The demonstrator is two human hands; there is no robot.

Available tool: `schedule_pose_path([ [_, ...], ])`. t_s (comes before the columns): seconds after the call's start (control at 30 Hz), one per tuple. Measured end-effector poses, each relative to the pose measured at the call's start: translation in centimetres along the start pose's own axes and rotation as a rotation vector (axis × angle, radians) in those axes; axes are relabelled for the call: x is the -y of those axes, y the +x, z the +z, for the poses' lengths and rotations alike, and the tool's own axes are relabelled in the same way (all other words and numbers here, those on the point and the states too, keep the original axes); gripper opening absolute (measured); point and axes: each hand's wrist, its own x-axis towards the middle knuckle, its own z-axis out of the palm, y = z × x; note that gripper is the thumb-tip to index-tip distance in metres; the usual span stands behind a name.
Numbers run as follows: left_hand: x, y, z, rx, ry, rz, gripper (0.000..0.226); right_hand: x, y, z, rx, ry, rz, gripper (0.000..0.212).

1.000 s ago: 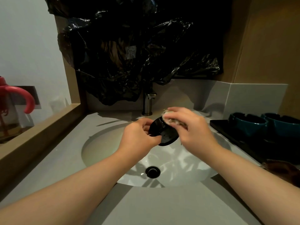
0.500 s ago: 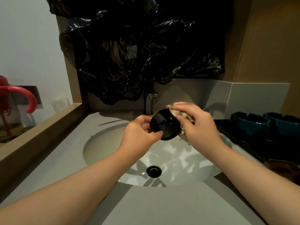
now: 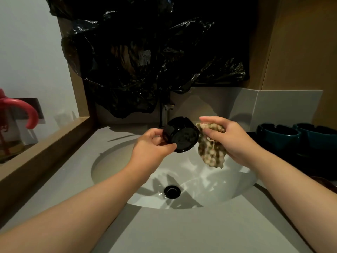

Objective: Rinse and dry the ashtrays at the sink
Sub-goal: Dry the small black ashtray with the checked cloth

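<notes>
Two hands are held above the sink basin [image 3: 116, 161] in the head view. The black ashtray [image 3: 180, 136] is pinched at its 8 o'clock edge by the left hand [image 3: 151, 146]. Its underside is turned toward the camera, and it hangs at 12 o'clock of the drain [image 3: 172, 192], just in front of the tap [image 3: 166, 114]. A crumpled cloth [image 3: 211, 152] is gripped in the right hand [image 3: 233, 138], fingers curled round it.

A second ago the cloth was pressed against the ashtray. Now it has been drawn off to 3 o'clock and lies just beside the ashtray's wall; contact cannot be made out. The ashtray has also been lifted and tipped. Wiping of this piece is judged nearly finished, with a set-down probably next.

Two teal ashtrays [image 3: 277, 134] are seen on a dark tray [image 3: 300, 161] at 3 o'clock of the basin, so room there is tight. Bare counter [image 3: 182, 230] is left at 6 and 9 o'clock, bounded by a wooden ledge [image 3: 45, 148]. Upward room is limited by a black plastic sheet [image 3: 155, 61] hanging low at 12 o'clock.
</notes>
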Motion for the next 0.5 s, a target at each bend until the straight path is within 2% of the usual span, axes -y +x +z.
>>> schedule_pose_path([
  [0.07, 0.3, 0.2, 0.0, 0.033, -0.028, -0.020, 0.029, 0.5, -0.5, -0.5, 0.121, -0.128, 0.003, 0.036],
  [0.13, 0.4, 0.3, 0.0, 0.076, -0.024, -0.030, 0.031, 0.9, -0.9, -0.5, 0.165, -0.301, -0.034, 0.043],
  [0.3, 0.5, 0.0, 0.1, 0.203, 0.215, -0.024, 0.042, 1.5, -1.2, -0.2, 0.060, -0.494, -0.163, 0.039],
  [0.4, 0.6, -0.2, 0.3, 0.206, 0.385, 0.079, 0.054, 1.4, -1.3, 0.1, 0.096, -0.644, -0.220, 0.043],
  [0.5, 0.6, -0.4, 0.3, 0.144, 0.550, 0.254, 0.044, 1.2, -1.3, 0.7, 0.106, -0.721, -0.289, 0.044],
])
